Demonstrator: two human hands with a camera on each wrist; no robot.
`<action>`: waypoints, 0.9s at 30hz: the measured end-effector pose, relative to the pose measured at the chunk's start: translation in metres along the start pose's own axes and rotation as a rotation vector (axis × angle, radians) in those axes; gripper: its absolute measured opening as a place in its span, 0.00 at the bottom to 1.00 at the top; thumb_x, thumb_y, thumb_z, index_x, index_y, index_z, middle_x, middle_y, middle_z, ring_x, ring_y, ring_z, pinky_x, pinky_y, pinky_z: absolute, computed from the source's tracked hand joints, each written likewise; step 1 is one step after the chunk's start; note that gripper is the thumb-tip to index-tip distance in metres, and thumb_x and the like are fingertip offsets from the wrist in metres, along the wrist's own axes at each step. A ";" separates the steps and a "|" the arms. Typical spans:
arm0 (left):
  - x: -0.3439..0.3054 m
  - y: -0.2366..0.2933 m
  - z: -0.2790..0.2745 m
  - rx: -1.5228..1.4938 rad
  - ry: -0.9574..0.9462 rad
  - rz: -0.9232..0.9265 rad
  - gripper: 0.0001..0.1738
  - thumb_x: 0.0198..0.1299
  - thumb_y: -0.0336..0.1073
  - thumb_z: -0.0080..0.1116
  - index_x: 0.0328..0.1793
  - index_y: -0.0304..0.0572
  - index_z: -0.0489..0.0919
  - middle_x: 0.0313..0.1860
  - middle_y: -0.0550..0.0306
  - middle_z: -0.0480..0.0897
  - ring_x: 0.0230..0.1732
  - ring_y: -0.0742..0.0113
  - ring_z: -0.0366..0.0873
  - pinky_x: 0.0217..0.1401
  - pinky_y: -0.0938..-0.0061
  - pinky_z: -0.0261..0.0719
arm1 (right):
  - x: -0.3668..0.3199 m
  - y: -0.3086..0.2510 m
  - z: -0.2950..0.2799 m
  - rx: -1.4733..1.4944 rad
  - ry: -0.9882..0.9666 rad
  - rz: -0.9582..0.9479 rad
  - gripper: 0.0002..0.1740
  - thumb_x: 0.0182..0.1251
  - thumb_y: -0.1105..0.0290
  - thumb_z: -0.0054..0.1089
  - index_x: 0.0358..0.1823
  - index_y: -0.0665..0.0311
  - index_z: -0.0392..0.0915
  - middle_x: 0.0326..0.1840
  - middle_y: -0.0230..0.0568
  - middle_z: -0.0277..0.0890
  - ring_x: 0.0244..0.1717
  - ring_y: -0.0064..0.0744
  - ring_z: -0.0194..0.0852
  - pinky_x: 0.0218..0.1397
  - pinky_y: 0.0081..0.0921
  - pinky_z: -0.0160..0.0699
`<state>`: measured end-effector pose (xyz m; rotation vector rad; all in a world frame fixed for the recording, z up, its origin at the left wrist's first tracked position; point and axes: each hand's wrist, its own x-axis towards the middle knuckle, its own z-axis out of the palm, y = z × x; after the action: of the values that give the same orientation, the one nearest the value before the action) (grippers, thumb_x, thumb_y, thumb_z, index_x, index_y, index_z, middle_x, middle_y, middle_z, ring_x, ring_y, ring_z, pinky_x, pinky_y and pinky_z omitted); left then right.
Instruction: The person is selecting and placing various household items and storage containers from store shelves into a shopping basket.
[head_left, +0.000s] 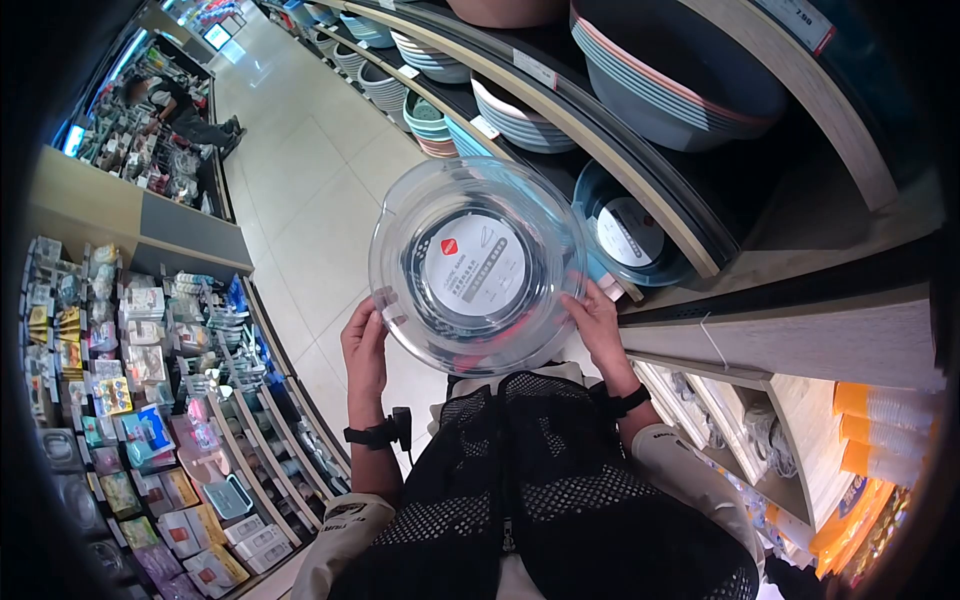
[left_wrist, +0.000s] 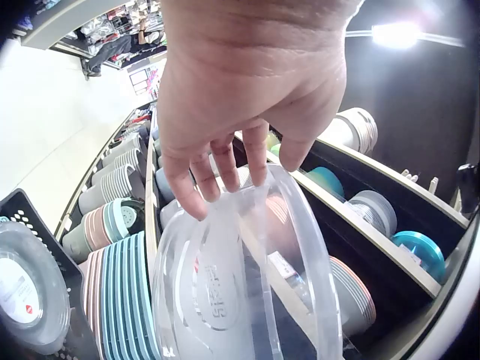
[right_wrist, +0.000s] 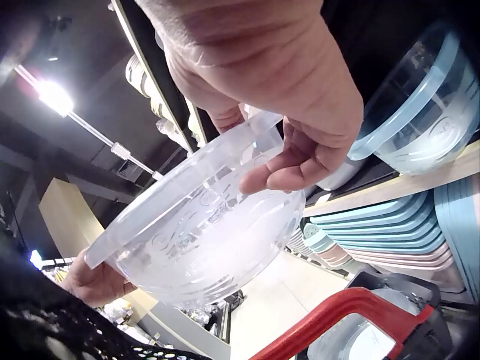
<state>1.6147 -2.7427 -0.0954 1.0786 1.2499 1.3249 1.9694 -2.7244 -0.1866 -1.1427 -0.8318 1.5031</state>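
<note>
A clear plastic basin [head_left: 400, 250] with a round white label [head_left: 475, 265] is held up in front of the chest, its open side facing me. My left hand [head_left: 364, 345] pinches the rim at the lower left, thumb inside and fingers behind. On the opposite side my right hand [head_left: 598, 325] grips the rim. The left wrist view shows the left hand [left_wrist: 255, 82] with its fingertips on the clear wall. In the right wrist view the basin is tilted, and the right hand's fingers [right_wrist: 279, 171] curl under its rim.
Curved shelves of stacked basins [head_left: 660, 85] rise at the right, one holding a blue-rimmed clear basin [head_left: 583, 190]. A black shopping basket [right_wrist: 427, 300] with a red handle [right_wrist: 330, 319] holds another clear basin. A packed display rack [head_left: 150, 420] stands left; a person [head_left: 180, 110] sits beyond.
</note>
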 end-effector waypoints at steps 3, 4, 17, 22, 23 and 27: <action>-0.001 0.002 -0.001 -0.011 -0.001 -0.001 0.21 0.77 0.37 0.51 0.69 0.32 0.77 0.69 0.45 0.78 0.70 0.55 0.76 0.67 0.56 0.79 | 0.000 -0.003 0.002 0.031 -0.001 -0.027 0.31 0.76 0.75 0.60 0.78 0.68 0.63 0.52 0.39 0.86 0.42 0.19 0.83 0.45 0.19 0.82; -0.001 0.004 -0.001 -0.020 0.001 -0.005 0.20 0.77 0.36 0.51 0.68 0.32 0.78 0.69 0.46 0.79 0.69 0.55 0.77 0.67 0.56 0.79 | 0.000 -0.004 0.002 0.036 0.002 -0.038 0.32 0.76 0.75 0.59 0.79 0.68 0.62 0.52 0.38 0.86 0.39 0.20 0.83 0.43 0.19 0.82; -0.004 0.017 -0.002 0.145 -0.046 0.083 0.15 0.65 0.24 0.64 0.57 0.31 0.85 0.67 0.49 0.77 0.69 0.55 0.75 0.68 0.60 0.79 | 0.000 -0.003 -0.004 0.091 0.009 0.042 0.33 0.75 0.76 0.59 0.80 0.67 0.62 0.55 0.37 0.85 0.48 0.18 0.83 0.47 0.15 0.80; -0.001 0.023 -0.003 0.220 -0.025 0.115 0.48 0.45 0.38 0.84 0.76 0.43 0.74 0.71 0.49 0.74 0.70 0.56 0.74 0.69 0.59 0.76 | 0.001 -0.007 -0.007 -0.058 -0.047 0.044 0.31 0.74 0.74 0.57 0.77 0.69 0.65 0.49 0.37 0.88 0.32 0.16 0.77 0.38 0.16 0.77; 0.001 0.029 0.000 0.220 -0.027 0.115 0.48 0.45 0.38 0.84 0.76 0.43 0.74 0.71 0.49 0.74 0.70 0.56 0.74 0.69 0.59 0.76 | 0.001 -0.005 -0.008 -0.057 -0.045 0.044 0.31 0.74 0.74 0.57 0.77 0.69 0.65 0.49 0.37 0.88 0.32 0.16 0.77 0.38 0.16 0.77; 0.003 0.057 0.006 0.351 -0.006 0.150 0.83 0.24 0.55 0.91 0.88 0.48 0.51 0.82 0.46 0.62 0.79 0.51 0.63 0.72 0.53 0.73 | 0.000 -0.003 -0.010 -0.117 -0.067 0.088 0.30 0.72 0.72 0.57 0.75 0.71 0.69 0.44 0.37 0.89 0.29 0.18 0.75 0.37 0.16 0.76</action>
<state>1.6159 -2.7389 -0.0378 1.4438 1.4554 1.2379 1.9801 -2.7238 -0.1870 -1.2347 -0.9355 1.5894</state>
